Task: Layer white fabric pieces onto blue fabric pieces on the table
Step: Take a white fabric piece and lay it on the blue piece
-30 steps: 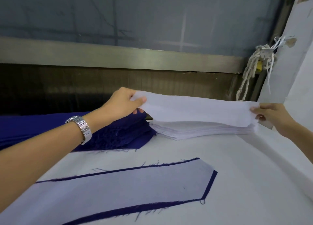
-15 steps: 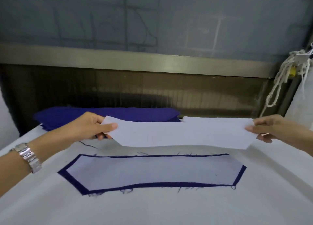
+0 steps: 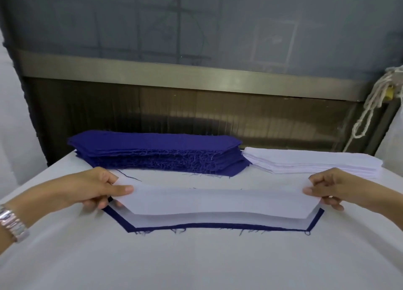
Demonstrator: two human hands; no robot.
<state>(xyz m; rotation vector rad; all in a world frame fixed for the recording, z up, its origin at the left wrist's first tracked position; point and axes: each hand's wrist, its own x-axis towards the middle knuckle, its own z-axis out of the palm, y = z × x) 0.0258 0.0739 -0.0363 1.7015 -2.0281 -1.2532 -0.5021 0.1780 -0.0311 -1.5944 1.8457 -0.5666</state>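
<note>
At the middle of the surface (image 3: 196,263): one white fabric piece (image 3: 213,200), long with angled ends, held stretched between both hands over a blue fabric piece (image 3: 218,226) whose dark border shows along the near edge and both angled ends. Left hand (image 3: 96,191): grip clamped on the white piece's left end, thumb on top, fingers beneath. Right hand (image 3: 331,187): grip clamped on the right end likewise. Between held piece and blue border, a shadowed pale layer (image 3: 174,220) lies on the blue. Far side: stack of blue pieces (image 3: 157,152), edge frayed, just beside a stack of white pieces (image 3: 305,161) to its right. Wristwatch (image 3: 13,224) on left wrist. Knotted rope (image 3: 370,106) hangs far right.
</note>
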